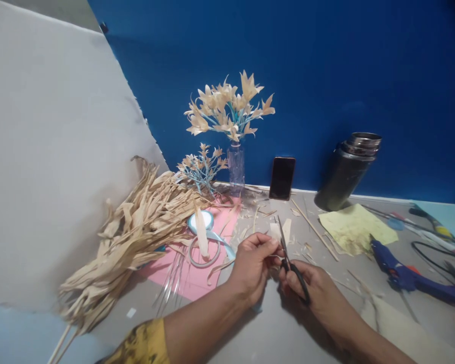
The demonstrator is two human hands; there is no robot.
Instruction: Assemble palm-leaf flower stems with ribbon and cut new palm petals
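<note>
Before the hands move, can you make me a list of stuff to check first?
1. Scissors held in the right hand: ok.
2. Left hand well clear of the scissors: not ok, its fingers are right by the blades.
3. What the left fingertips pinch, if anything: cannot tell, too small.
4. Glue gun away from both hands: ok, it lies off to the right.
5. Glue gun cool: cannot tell.
6. Scraps tidied up: not ok, they're scattered.

The left forearm (pixel 205 316) and right forearm (pixel 364 328) slant in toward each other. From here I see the left hand (pixel 256 263) with thumb (pixel 268 248) and forefinger (pixel 258 238) pinched together and, just beside it, the right hand (pixel 314 287) curled closed, fingers bent.
</note>
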